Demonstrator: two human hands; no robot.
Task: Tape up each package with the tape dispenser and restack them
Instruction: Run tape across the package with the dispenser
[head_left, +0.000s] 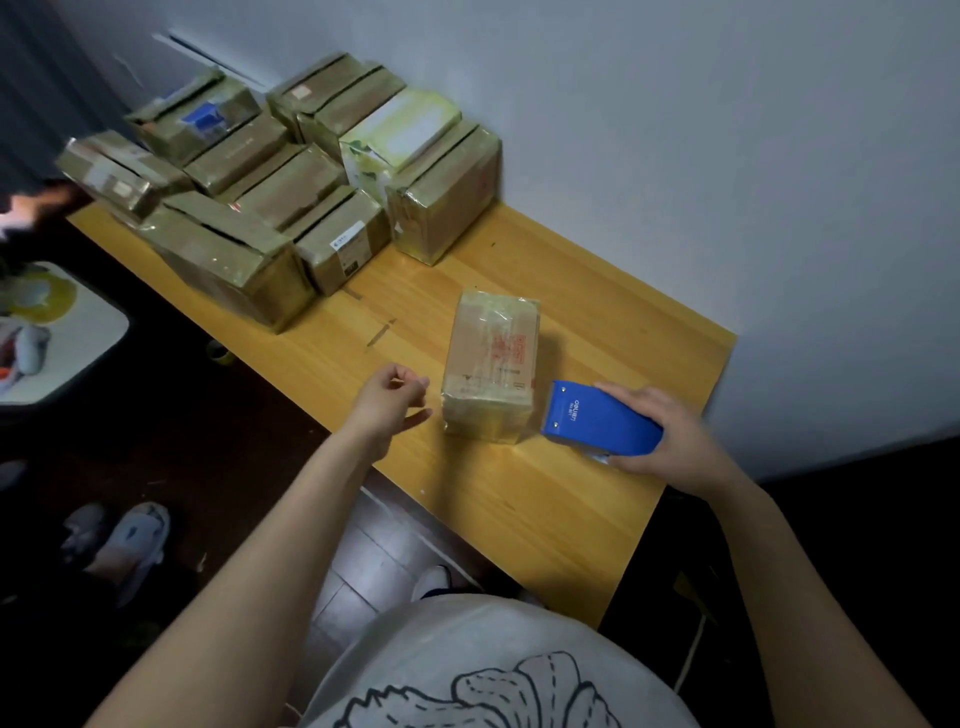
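The light wooden table (545, 519) stands pushed up against a pale wall (727, 156), and its top carries two short dark marks (382, 332) near the front edge. A dark curtain (47, 78) hangs in the far left corner. Lower on that side sits a small white side table (98, 332) with a rounded corner, a yellow-rimmed item (44, 296) on it, too blurred to name. A pair of grey slippers (130, 540) lies on the dark floor (208, 467). The toe of a white shoe (434, 582) shows below the table's near edge. The person wears a grey T-shirt (467, 649) with a black line print. A pale cable (693, 654) runs down on the right.
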